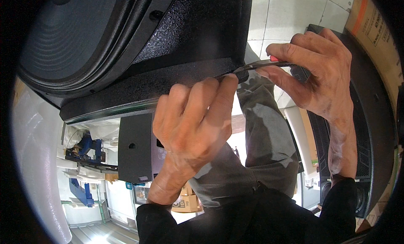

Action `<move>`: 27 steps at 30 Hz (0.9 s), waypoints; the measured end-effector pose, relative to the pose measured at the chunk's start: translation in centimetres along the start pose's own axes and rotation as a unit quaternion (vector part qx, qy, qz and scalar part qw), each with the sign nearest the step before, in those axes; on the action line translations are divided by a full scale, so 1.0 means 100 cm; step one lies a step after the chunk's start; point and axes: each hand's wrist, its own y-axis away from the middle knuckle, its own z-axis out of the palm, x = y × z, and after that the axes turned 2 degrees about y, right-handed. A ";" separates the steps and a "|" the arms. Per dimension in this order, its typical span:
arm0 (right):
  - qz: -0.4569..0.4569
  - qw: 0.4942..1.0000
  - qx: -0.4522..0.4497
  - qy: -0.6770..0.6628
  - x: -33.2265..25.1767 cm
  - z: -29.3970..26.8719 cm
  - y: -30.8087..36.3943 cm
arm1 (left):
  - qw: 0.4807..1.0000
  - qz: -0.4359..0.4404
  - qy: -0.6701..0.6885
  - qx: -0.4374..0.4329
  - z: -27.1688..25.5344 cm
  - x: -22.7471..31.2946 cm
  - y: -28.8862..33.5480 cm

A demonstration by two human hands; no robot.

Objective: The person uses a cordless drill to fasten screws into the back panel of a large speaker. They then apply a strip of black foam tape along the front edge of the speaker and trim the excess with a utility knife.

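A large black speaker cabinet [185, 77] with a round woofer cone [71, 37] fills the upper left. My left hand [193, 122] is closed at its lower edge, thumb and fingertips pinching a thin dark strip [252, 66] near the cabinet's corner. The strip runs rightward to my right hand [322, 71], where thumb and index finger grip the other end. A small red piece [274, 58] shows under the right index fingertip; its kind is unclear. Both palms are hidden.
Another black speaker [362, 117] with a grille stands at right, beside a cardboard box [374, 33]. Bubble wrap [35, 160] hangs at left. A dark cabinet [134, 147], a blue-framed stand [88, 147] and cartons [187, 202] lie behind. My legs [267, 134] are below the hands.
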 end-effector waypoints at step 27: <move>-0.135 0.985 -0.068 0.083 -0.001 -0.020 -0.059 | 0.994 -0.102 -0.009 0.028 -0.009 -0.008 -0.002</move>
